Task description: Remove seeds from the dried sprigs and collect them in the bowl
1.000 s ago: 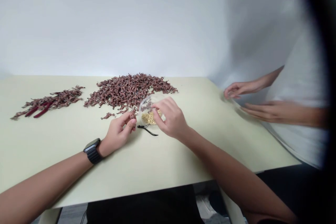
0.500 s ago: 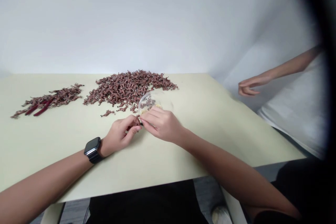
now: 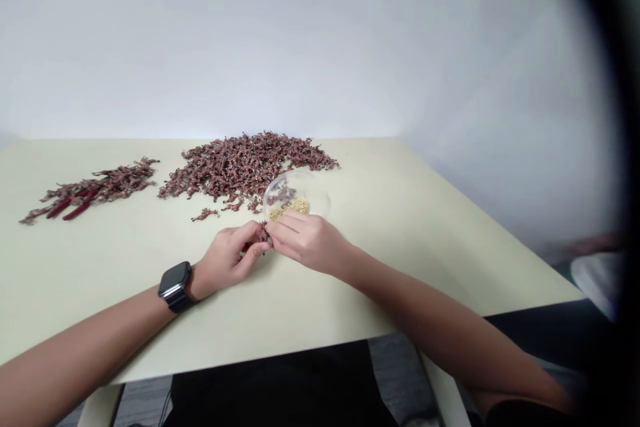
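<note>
My left hand [image 3: 235, 251], with a black watch [image 3: 175, 278] on its wrist, is closed in a pinch on a small reddish-brown piece [image 3: 263, 232]. Its knobbly shape shows only in part between the fingers. My right hand [image 3: 311, 240] meets it there, thumb and fingertips pressed together; what they pinch is too small to tell. Just behind the right hand stands a clear round dish [image 3: 324, 201] holding small gold bits [image 3: 299, 204]. A large heap of similar reddish-brown pieces [image 3: 240, 163] lies behind the dish.
On the left of the pale yellow table [image 3: 100, 260] lies a smaller pile of brown pieces [image 3: 125, 179], with two dark red strips [image 3: 80, 205] at its front. A single piece [image 3: 205, 214] lies before the heap. A blurred person's arm [image 3: 595, 243] is at the right edge.
My right hand has shifted slightly down, showing more gold bits in the dish. The other person has moved away towards the right edge. My left hand stays nearly in place.
</note>
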### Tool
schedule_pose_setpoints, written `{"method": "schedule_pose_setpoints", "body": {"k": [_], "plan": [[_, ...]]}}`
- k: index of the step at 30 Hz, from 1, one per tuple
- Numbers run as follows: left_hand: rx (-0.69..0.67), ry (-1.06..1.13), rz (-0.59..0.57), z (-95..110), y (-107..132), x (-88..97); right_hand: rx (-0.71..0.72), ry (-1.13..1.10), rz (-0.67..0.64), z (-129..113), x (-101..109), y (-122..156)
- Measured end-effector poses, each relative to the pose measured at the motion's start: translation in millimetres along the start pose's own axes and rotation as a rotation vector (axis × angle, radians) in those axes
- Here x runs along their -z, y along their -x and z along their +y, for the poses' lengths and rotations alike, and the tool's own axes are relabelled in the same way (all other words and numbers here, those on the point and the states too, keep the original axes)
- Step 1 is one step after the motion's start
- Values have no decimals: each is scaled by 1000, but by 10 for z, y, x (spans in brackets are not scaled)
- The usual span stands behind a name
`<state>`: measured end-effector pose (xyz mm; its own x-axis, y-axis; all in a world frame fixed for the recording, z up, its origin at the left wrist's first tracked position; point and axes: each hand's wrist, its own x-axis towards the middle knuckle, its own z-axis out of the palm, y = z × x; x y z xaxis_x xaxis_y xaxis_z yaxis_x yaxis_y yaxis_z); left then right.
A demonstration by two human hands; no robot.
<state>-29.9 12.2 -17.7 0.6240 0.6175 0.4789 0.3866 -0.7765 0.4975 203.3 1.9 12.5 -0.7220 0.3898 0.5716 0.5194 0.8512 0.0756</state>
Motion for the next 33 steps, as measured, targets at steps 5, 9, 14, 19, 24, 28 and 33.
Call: {"method": "schedule_pose_setpoints", "body": {"k": [5,9,14,19,24,28,33], "plan": [[-84,-24,16,-3,-12,3,-59,-230,23,-24,14,-8],[-194,-128,2,-29,-38,14,-413,-709,1,-88,29,-26],[-359,-269,-35,-50,-80,43,-982,-1426,-214,-72,-2,-55],[-358,-287,-37,-37,-90,63,-1047,-1889,-337,-11,-73,-41],[-113,-130,-40,-29,-67,54,-653,-1080,-17,-46,-76,9],[-52,-59,-55,-21,-60,58,-317,-520,56,-38,-104,58],[-41,-33,-83,-3,-60,49,-198,-389,24,12,-153,85]]}}
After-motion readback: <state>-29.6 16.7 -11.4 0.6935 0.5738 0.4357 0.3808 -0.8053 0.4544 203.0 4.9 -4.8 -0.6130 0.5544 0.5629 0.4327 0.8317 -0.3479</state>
